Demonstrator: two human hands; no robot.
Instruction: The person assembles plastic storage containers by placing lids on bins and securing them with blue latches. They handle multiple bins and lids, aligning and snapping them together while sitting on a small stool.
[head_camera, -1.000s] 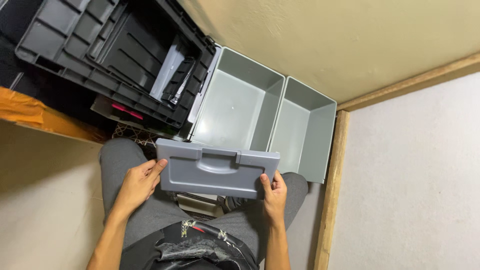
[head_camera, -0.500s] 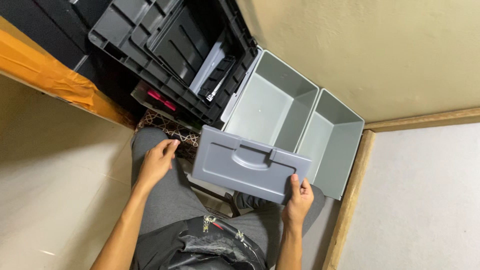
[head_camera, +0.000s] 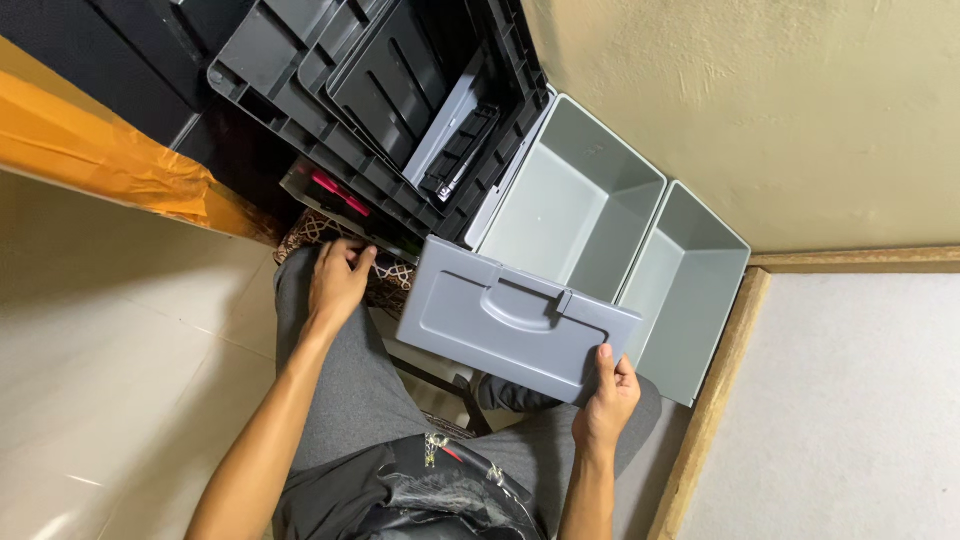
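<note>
A grey plastic drawer (head_camera: 520, 325) with a moulded handle on its front lies across my lap, its open box stretching away from me. My right hand (head_camera: 607, 395) grips the lower right corner of the drawer front. My left hand (head_camera: 338, 280) is off the drawer, resting with bent fingers on a patterned cloth at my left knee, just below the edge of a dark grey plastic cabinet frame (head_camera: 300, 90). Nothing is visibly held in that hand.
A second grey drawer (head_camera: 690, 290) lies beside the first, against a beige wall (head_camera: 760, 110). The frame holds black trays and a flat box with pink marks (head_camera: 340, 195). An orange-taped edge (head_camera: 100, 160) is left; a wooden strip (head_camera: 710, 400) runs right. A black bag (head_camera: 440, 490) lies on my lap.
My left hand let go of the drawer's left end and moved up to the patterned cloth by the frame. The right hand keeps its grip. The view shifted right and closer.
</note>
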